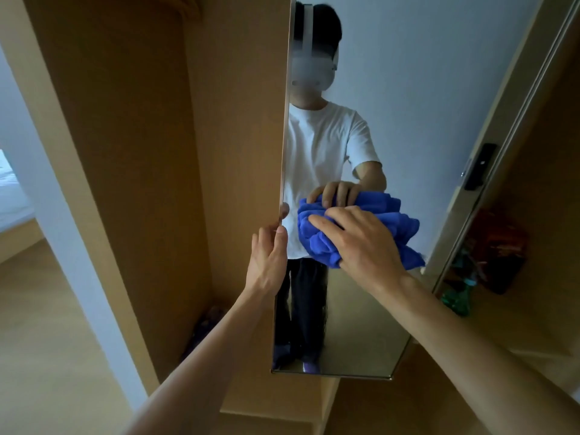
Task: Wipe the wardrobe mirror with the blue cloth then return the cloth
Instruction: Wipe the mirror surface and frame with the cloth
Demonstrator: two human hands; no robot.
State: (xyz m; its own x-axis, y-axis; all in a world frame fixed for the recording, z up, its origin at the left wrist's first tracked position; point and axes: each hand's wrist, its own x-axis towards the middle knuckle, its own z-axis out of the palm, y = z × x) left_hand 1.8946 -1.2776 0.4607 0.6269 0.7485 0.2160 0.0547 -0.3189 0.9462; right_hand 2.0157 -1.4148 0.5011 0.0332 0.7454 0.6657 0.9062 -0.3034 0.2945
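Against the light wooden wardrobe (125, 152), our left hand (266, 255) curls its fingers round the tall frameless mirror (423, 105) edge; our right hand (364, 243) clutches the bunched blue cloth (398, 221), pressed on the glass mid-height.

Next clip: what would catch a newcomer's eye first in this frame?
The bright blue cloth, which the right hand holds bunched against the wardrobe mirror at centre. The left hand grips the mirror's left edge, and the glass reflects the person's white T-shirt above the cloth.
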